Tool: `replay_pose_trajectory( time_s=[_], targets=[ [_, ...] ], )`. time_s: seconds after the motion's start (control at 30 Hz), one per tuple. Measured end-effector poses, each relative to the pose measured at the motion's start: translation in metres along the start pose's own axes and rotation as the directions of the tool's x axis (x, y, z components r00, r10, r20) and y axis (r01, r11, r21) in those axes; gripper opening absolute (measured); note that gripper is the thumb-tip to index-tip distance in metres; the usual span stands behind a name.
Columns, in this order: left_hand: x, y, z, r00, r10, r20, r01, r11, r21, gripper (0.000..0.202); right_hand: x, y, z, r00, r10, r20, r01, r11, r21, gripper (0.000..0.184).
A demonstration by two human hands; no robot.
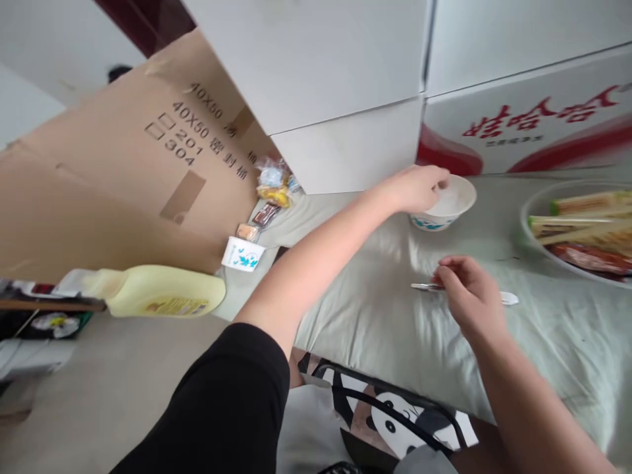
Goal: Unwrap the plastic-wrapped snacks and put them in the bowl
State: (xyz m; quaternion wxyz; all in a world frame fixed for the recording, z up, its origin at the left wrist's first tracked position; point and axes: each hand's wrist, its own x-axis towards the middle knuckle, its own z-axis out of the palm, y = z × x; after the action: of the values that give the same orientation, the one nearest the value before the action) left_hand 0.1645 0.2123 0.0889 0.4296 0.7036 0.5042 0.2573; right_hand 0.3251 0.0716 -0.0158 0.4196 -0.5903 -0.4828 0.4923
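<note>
My left hand (pixel 419 188) is at the back left rim of a white paper bowl (pixel 434 222) with a blue-green print. Its fingers are closed around the rim, partly hidden behind the hand. The bowl stands upright on the pale green cloth (pixel 365 283); something whitish shows inside, too blurred to name. Lower and to the right, my right hand (pixel 467 289) is closed on a slim tool (pixel 508 298) with a white end and a silvery tip. Its middle is hidden by the fingers, so I cannot tell its exact kind.
A clear basin (pixel 526 247) of packaged snacks stands at right. On the left are a small white paper cup (pixel 243 255), wrapped snacks (pixel 274 181), a yellow bottle (pixel 165 290) and a large cardboard box (pixel 123 164). White boxes (pixel 345 155) line the back.
</note>
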Motion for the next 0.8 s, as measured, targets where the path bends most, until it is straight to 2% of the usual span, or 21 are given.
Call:
replay_pose_trajectory(
  time_s=[0.03, 0.07, 0.1, 0.13, 0.2, 0.27, 0.37, 0.47, 0.53, 0.6, 0.67, 0.73, 0.8],
  targets=[
    [-0.033, -0.002, -0.01, 0.992, 0.08, -0.097, -0.077, 0.996, 0.034, 0.019, -0.006, 0.002, 0.0, 0.999, -0.034, -0.024, 0.032, 0.996, -0.082, 0.028],
    [-0.068, -0.008, -0.018, 0.978, 0.131, -0.161, -0.134, 0.991, -0.005, 0.015, -0.011, 0.003, 0.002, 0.996, -0.075, -0.047, 0.066, 0.983, -0.17, 0.028],
    [-0.104, -0.018, -0.022, 0.971, 0.128, -0.201, -0.154, 0.981, -0.118, 0.012, -0.017, 0.004, 0.004, 0.991, -0.115, -0.063, 0.095, 0.962, -0.257, 0.028],
    [-0.138, -0.032, -0.025, 0.975, 0.089, -0.206, -0.142, 0.956, -0.258, 0.011, -0.022, 0.003, 0.008, 0.986, -0.152, -0.065, 0.122, 0.935, -0.334, 0.028],
    [-0.192, -0.065, -0.023, 0.972, -0.074, -0.223, -0.055, 0.851, -0.521, 0.019, -0.028, -0.003, 0.025, 0.976, -0.217, -0.014, 0.189, 0.878, -0.44, 0.026],
    [-0.224, -0.097, -0.019, 0.944, -0.217, -0.249, 0.004, 0.76, -0.65, 0.03, -0.026, -0.017, 0.055, 0.949, -0.288, 0.126, 0.313, 0.824, -0.472, 0.024],
    [-0.237, -0.124, -0.023, 0.89, -0.34, -0.303, 0.017, 0.691, -0.723, 0.037, -0.004, -0.048, 0.13, 0.841, -0.408, 0.355, 0.533, 0.734, -0.421, 0.02],
    [-0.234, -0.132, -0.039, 0.861, -0.347, -0.371, -0.073, 0.638, -0.767, 0.037, 0.041, -0.082, 0.229, 0.709, -0.518, 0.479, 0.698, 0.615, -0.367, 0.018],
    [-0.232, -0.136, -0.049, 0.828, -0.379, -0.413, -0.129, 0.589, -0.798, 0.038, 0.075, -0.101, 0.296, 0.648, -0.567, 0.508, 0.759, 0.532, -0.374, 0.026],
    [-0.233, -0.14, -0.057, 0.813, -0.414, -0.41, -0.137, 0.548, -0.825, 0.038, 0.106, -0.116, 0.353, 0.639, -0.559, 0.529, 0.769, 0.474, -0.429, 0.034],
    [-0.236, -0.144, -0.062, 0.822, -0.418, -0.386, -0.12, 0.536, -0.835, 0.039, 0.127, -0.125, 0.394, 0.666, -0.483, 0.568, 0.746, 0.416, -0.52, 0.036],
    [-0.239, -0.146, -0.065, 0.834, -0.404, -0.377, -0.103, 0.558, -0.823, 0.04, 0.136, -0.128, 0.416, 0.714, -0.41, 0.568, 0.699, 0.362, -0.617, 0.037],
    [-0.241, -0.147, -0.067, 0.828, -0.394, -0.399, -0.109, 0.585, -0.804, 0.04, 0.137, -0.126, 0.422, 0.725, -0.383, 0.573, 0.686, 0.32, -0.654, 0.035]
  ],
)
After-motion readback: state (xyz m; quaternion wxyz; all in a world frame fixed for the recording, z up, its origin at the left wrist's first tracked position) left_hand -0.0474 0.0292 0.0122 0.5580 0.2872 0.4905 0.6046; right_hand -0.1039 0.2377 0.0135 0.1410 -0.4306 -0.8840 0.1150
